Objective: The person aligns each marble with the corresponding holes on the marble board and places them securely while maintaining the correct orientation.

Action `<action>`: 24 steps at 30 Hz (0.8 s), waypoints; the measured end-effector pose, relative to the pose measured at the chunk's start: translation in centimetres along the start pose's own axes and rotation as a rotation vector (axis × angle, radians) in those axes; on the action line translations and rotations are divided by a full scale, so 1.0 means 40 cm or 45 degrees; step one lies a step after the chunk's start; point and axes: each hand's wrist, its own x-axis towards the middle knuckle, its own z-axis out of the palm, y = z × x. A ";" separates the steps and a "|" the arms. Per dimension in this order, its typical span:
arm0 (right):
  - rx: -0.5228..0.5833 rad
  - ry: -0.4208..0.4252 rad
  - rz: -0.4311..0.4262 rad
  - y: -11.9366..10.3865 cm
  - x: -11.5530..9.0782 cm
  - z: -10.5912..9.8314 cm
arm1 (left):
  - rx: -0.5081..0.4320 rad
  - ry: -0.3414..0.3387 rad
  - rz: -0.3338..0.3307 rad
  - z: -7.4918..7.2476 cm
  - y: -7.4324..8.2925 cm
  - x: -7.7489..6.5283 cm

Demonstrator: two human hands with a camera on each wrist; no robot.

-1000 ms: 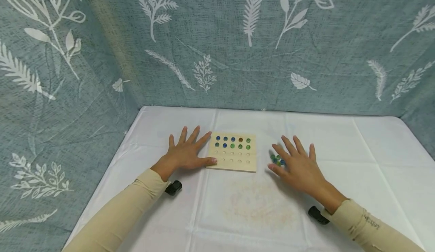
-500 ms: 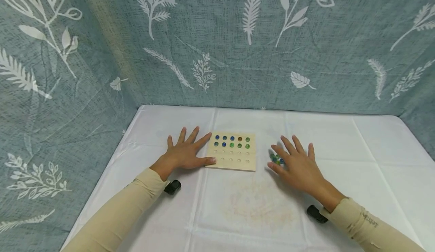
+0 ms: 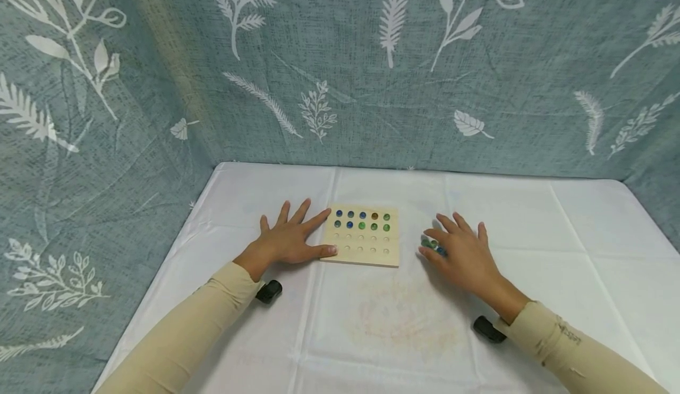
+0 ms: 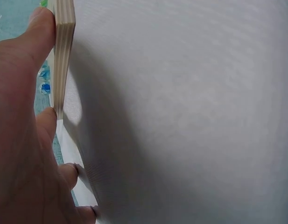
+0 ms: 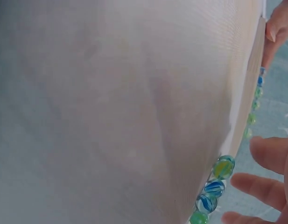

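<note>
A pale wooden board (image 3: pixel 366 258) with rows of round hollows lies flat on the cloth. Glass marbles (image 3: pixel 362 215), mostly blue and green with one amber, fill its two far rows; the two near rows hold none. My left hand (image 3: pixel 289 243) is spread at the board's left side, thumb resting on its near left corner and index fingertip at the far left one. To the right of the board, my right hand (image 3: pixel 467 258) hovers with slightly bent fingers over a small cluster of loose marbles (image 5: pixel 223 168), partly hidden from the head view. Nothing is visibly gripped by it.
A white cloth (image 3: pixel 404 352) with fold lines and a faint brownish stain covers the table. Blue-green curtains (image 3: pixel 340 87) with white leaf prints stand behind and at the sides. Each wrist carries a small black camera (image 3: pixel 269 292).
My right hand has shifted slightly left, its fingers bending more over the loose marbles. The left hand and the board hold their places, while the head view has tilted very slightly.
</note>
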 end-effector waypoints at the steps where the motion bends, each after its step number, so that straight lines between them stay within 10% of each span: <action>1: 0.000 0.003 0.000 0.000 0.002 0.000 | 0.000 0.002 0.003 0.001 0.000 0.000; 24: 0.059 0.004 0.042 -0.010 0.044 0.013 | -0.007 0.034 0.003 0.011 -0.004 0.004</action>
